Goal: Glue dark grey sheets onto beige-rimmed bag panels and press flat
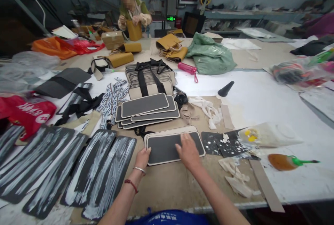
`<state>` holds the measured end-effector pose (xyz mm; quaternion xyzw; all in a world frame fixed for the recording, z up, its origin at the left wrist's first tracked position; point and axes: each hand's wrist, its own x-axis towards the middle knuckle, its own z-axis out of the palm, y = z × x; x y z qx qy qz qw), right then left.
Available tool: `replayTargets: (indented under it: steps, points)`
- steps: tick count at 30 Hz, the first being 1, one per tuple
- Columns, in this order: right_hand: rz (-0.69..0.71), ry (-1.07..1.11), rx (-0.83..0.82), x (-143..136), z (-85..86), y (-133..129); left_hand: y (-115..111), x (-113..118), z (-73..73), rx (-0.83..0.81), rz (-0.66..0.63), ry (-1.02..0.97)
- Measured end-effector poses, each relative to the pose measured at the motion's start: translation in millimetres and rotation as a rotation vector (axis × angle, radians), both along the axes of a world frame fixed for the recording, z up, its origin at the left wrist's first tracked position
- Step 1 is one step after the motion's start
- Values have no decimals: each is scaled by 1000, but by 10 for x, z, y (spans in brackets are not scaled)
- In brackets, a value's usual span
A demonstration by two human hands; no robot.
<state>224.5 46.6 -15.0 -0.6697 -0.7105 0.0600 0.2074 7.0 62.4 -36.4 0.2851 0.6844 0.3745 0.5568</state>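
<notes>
A small stack of rounded rectangular panels (162, 150), dark grey on top with pale borders, lies in front of me. At its left end, my left hand (142, 158) grips the edge of the top panel, thumb uppermost and the other fingers mostly hidden. My right hand (188, 151) rests on the dark face near the right end, fingers stretched out. Just behind is a looser pile of similar panels (144, 106). To the left lie several dark panels (109, 172) streaked with white paste.
Farther back stands a strapped bundle of beige panels (150, 82). On the right are a glue bottle (283, 161) with a green nozzle, a paste-spattered dark sheet (212, 143) and a dark cone-shaped object (225, 89). Across the table a person (133, 12) handles a mustard-yellow piece (134, 30).
</notes>
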Motion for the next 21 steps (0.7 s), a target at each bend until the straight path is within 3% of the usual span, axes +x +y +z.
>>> replayTargets:
  steps: [3, 6, 14, 21]
  points:
    - [315, 35, -38, -514, -93, -74, -3, -13, 19, 12, -50, 41]
    - [415, 48, -64, -628, -215, -107, 6, -25, 38, 19, -84, 81]
    - [255, -52, -51, 253, -326, -53, -42, -23, -62, 9, -128, 197]
    - [96, -44, 5, 629, -455, -23, -55, 12, -44, 19, -85, 148]
